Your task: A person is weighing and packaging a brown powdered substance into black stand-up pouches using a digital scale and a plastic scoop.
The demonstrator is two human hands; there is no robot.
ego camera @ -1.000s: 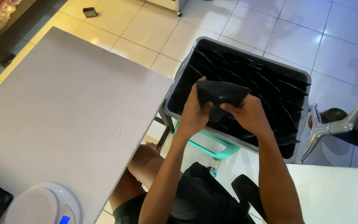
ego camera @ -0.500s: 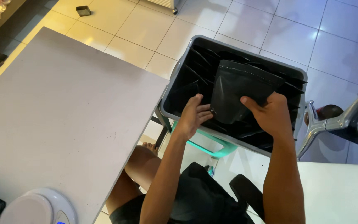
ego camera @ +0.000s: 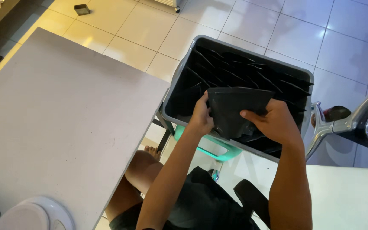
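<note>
Hands meet at the centre of the frame: your left hand pinches the left edge of a black pouch, your right hand grips its right side, fingers closed. Flat, matte and wider along its top edge, the pouch hangs over the grey bin of similar pouches, right of the desk.
</note>
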